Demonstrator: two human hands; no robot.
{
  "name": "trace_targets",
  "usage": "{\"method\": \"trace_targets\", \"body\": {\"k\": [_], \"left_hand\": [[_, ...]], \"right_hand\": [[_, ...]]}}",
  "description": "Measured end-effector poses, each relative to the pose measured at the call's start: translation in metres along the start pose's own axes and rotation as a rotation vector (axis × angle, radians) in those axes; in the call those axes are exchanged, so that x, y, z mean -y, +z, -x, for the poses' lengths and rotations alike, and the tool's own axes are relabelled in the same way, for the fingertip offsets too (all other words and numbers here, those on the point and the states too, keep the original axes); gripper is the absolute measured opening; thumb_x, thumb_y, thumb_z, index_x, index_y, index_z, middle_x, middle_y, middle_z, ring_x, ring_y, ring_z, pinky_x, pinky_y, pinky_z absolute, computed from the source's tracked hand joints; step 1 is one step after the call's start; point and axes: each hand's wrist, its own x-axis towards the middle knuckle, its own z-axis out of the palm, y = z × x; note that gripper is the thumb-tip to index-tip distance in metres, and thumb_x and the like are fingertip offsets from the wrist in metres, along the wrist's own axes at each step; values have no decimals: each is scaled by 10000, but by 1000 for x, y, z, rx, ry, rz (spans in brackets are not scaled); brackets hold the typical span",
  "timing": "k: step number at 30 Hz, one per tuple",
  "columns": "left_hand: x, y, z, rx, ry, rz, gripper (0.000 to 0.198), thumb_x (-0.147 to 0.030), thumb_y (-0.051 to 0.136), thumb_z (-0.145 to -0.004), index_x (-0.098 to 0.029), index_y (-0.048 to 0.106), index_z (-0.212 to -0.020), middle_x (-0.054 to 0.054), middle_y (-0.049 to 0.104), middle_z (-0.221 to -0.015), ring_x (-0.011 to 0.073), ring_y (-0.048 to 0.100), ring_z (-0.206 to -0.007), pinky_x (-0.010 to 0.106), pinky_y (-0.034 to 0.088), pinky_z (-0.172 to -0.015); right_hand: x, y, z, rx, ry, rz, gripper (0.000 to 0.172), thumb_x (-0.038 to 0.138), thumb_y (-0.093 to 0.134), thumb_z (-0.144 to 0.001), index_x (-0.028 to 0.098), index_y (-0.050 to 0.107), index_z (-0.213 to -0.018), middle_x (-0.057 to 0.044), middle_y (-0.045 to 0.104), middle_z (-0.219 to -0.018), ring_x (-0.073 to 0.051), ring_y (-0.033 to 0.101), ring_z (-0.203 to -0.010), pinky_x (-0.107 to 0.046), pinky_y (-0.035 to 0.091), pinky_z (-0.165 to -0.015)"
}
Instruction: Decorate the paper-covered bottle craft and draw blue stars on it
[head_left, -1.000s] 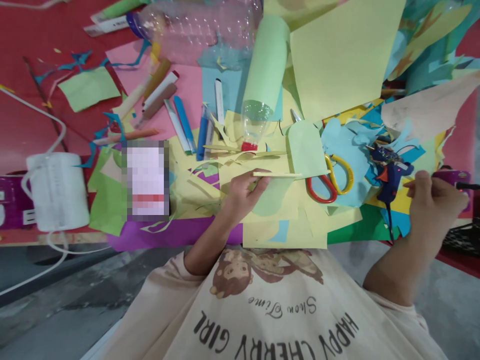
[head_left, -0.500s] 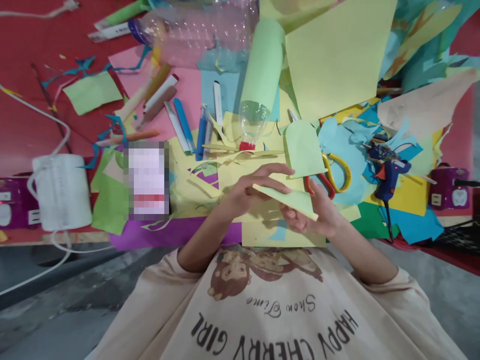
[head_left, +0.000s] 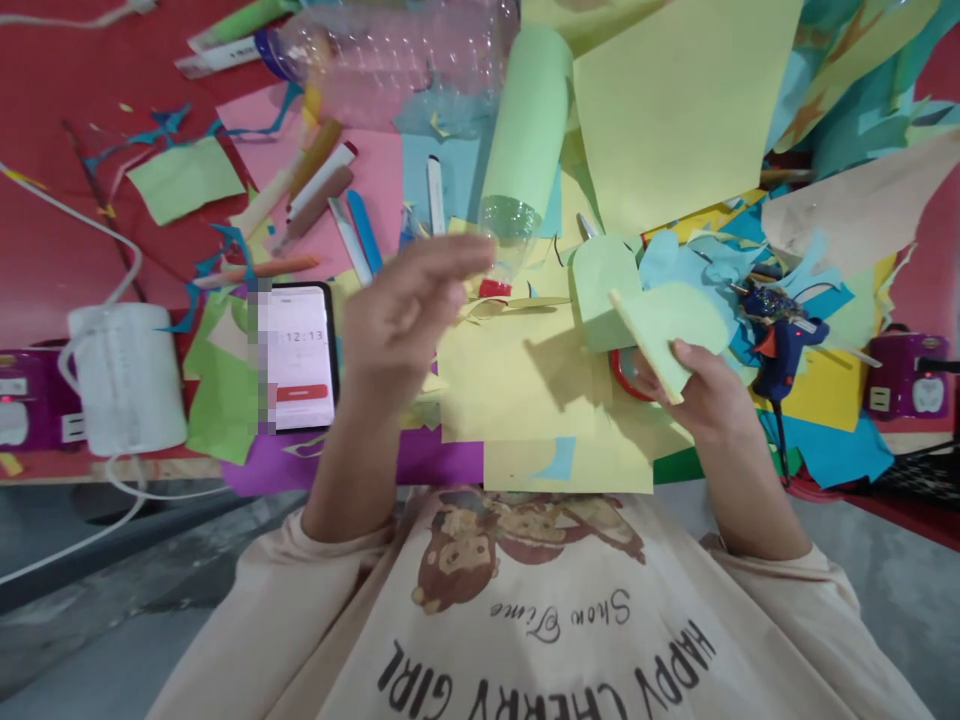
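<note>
My right hand (head_left: 709, 390) pinches a pale green paper cutout (head_left: 690, 325) with a rounded end, its thumb on top and a straight edge tilted up. Flat and partly beneath it lies a second green cutout (head_left: 600, 290) with a rounded top. My left hand (head_left: 409, 310), slightly blurred, is raised over the markers and paper scraps, fingers stretched to the right with nothing seen in them. Beyond it a plastic bottle (head_left: 517, 160) wrapped in green paper lies with its red cap (head_left: 495, 288) toward me. Scissors with a red handle (head_left: 621, 375) are mostly covered by the right hand and cutouts.
A phone (head_left: 304, 360) lies at left, beside a white corded device (head_left: 124, 380). Several markers (head_left: 364, 235) and a clear bottle (head_left: 405, 60) lie farther back. A blue glue gun (head_left: 784, 350) rests at right on paper scraps, near a purple power socket box (head_left: 907, 375).
My hands have parted. The left let go of the green cutout and moved left and up; the right carried the cutout right and turned its face into view.
</note>
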Motion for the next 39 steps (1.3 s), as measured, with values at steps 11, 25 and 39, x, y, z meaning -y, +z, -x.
{"method": "trace_targets", "body": {"k": [11, 25, 39], "left_hand": [[62, 28, -102, 213, -315, -355, 787, -487, 792, -858, -191, 451, -1502, 111, 682, -1271, 377, 669, -1205, 587, 528, -1010], [29, 63, 27, 125, -117, -284, 831, -716, 697, -824, -355, 449, -1530, 129, 433, -1543, 331, 671, -1129, 341, 596, -809], [42, 54, 38, 112, -135, -344, 873, -796, 627, -817, -373, 424, -1553, 112, 364, -1637, 416, 293, -1541, 519, 495, -1114]], "right_hand": [[9, 5, -20, -250, -150, -36, 365, 311, 872, -515, 237, 655, -799, 32, 707, -815, -109, 603, -599, -207, 489, -434], [2, -9, -18, -334, -111, -27, 440, 315, 873, -517, 262, 672, -905, 66, 689, -777, -82, 564, -521, -189, 518, -428], [-3, 2, -28, -286, -123, -12, 345, 339, 874, -518, 270, 628, -748, 30, 693, -802, -101, 539, -550, -226, 452, -397]]}}
